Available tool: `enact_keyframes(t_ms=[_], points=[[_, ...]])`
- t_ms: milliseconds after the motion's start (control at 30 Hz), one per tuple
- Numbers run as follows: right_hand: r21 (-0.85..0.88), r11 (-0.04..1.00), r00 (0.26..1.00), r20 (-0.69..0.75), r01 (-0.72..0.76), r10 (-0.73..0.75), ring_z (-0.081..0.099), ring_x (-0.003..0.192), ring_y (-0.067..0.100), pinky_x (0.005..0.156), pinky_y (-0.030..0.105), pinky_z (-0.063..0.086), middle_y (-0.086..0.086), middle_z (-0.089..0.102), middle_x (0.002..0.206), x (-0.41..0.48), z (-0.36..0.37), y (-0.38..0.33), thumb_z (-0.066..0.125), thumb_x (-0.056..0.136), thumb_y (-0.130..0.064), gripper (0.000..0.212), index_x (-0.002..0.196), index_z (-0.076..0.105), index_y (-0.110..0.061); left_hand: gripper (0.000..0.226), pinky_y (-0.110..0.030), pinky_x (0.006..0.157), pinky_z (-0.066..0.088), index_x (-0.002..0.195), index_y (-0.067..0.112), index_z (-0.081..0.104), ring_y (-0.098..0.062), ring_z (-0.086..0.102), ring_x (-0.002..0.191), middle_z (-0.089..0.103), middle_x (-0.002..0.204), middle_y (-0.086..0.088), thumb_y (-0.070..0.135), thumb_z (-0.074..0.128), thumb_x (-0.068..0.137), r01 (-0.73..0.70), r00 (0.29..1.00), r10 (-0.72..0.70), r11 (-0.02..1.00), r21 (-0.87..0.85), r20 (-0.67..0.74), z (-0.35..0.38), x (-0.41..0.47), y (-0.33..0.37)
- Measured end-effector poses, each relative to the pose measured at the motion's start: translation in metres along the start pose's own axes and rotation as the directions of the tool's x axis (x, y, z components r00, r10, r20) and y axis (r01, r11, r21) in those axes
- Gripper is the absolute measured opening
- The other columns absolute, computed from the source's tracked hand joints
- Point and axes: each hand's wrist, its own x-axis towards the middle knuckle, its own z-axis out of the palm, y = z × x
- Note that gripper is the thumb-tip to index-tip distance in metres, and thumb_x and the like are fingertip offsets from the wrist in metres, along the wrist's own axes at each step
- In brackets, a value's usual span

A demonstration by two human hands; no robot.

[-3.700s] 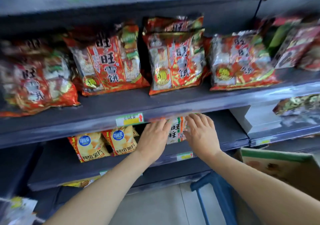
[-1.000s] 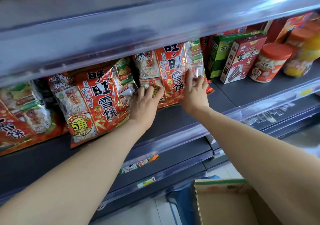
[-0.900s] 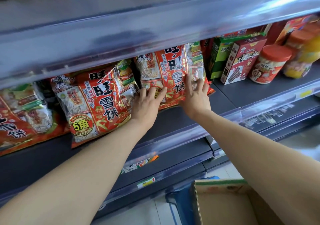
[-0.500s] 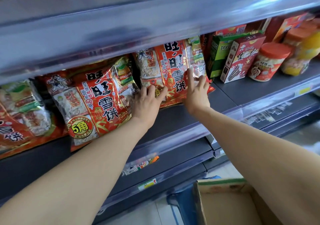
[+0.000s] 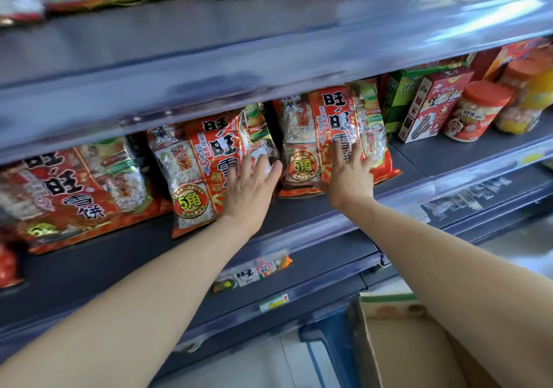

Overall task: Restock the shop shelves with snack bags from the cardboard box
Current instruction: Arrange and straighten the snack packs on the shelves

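Middle shelf (image 5: 302, 208): left grip (image 5: 248, 190) was on the middle bag (image 5: 194, 172), right grip (image 5: 348, 175) on the right bag (image 5: 308, 136).
Cardboard box (image 5: 386, 301) sat open at lower right, below the shelves. Left bag (image 5: 74, 190), middle bag and right bag leaned back in a row on the shelf, all the same pack: red panel with bold black characters and clear windows showing pale crackers. The middle and right ones had a round yellow "5角" badge low down. Left grip was released, fingers straight, pressing the middle bag's right edge. Right grip was released, fingers spread flat on the right bag's front. Beside that bag stood a green box (image 5: 398, 97), a red box (image 5: 431, 109) and an orange-lidded jar (image 5: 475, 112), upright.
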Motion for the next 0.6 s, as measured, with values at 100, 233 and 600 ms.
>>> enact_keyframes(t_ms=[100,233,600], points=[[0.131,0.982,0.987,0.101,-0.136,0.123,0.022,0.134,0.049,0.098,0.048,0.042,0.014,-0.003,0.156,-0.007,0.002,-0.016,0.065,0.077,-0.06,0.107,0.151,-0.006,-0.028,0.075,-0.056,0.111,0.015,0.149,0.025,0.01,-0.04,0.008,0.142,0.008,0.156,-0.011,-0.002,0.046,0.088,0.049,0.998,-0.049,0.999,0.008,0.05,0.004,-0.008,-0.013],[0.33,0.917,0.97,0.164,-0.225,0.179,0.028,0.135,0.047,0.106,0.051,0.036,0.016,-0.015,0.156,0.002,0.015,-0.027,0.068,0.068,-0.067,0.121,0.151,-0.011,-0.027,0.091,-0.072,0.108,0.006,0.15,0.033,-0.01,-0.053,-0.016,0.138,-0.02,0.157,-0.013,0.001,0.049,0.089,0.123,0.976,-0.132,0.99,0.064,0.175,0.015,-0.008,-0.025],[0.581,0.81,0.985,-0.083,-0.074,0.15,0.012,0.142,0.043,0.115,0.049,0.022,0.022,-0.008,0.154,0.049,0.042,-0.039,0.084,0.064,-0.044,0.124,0.151,-0.001,-0.019,0.088,-0.073,0.105,0.017,0.149,0.033,-0.016,-0.061,-0.018,0.132,-0.026,0.153,-0.019,0.009,0.048,0.094,0.05,0.991,-0.075,0.974,0.222,0.108,0.047,0.026,-0.044]])
